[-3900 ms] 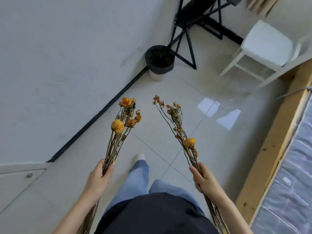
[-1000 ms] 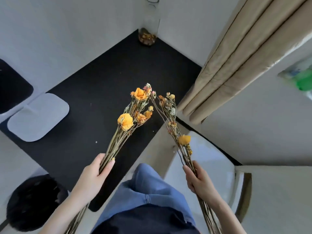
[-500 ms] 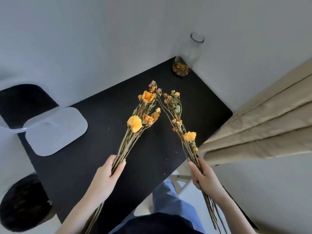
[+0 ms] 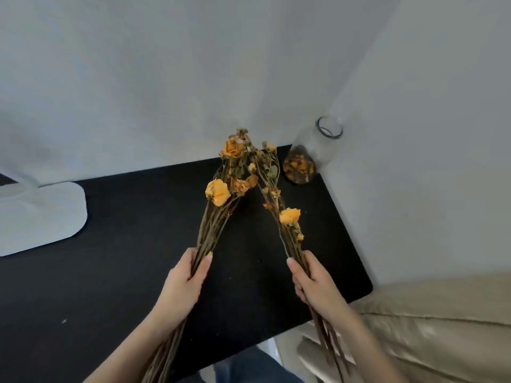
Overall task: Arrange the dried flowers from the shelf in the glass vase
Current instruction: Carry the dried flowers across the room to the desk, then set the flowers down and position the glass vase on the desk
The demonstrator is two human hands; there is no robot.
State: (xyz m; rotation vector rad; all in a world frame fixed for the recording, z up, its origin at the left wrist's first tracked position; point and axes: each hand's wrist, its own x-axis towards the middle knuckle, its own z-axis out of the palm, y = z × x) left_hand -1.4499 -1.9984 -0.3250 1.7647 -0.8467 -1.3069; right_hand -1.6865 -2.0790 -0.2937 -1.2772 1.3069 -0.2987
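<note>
You stand at a black table (image 4: 124,244) in a wall corner; the vase (image 4: 318,150) is in that corner, curtain (image 4: 442,327) at right. Your left hand (image 4: 181,286) and right hand (image 4: 315,283) each grip 1 flower bunch (image 4: 221,194), (image 4: 279,205), the tops leaning together above the table.

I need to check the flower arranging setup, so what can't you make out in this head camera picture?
- Stem ends of both bunches: cut off by the bottom edge, behind the left hand and right hand.
- Glass vase: what the brownish bits at its bottom are, too small.
- White object on the black table: cropped by the left edge.
</note>
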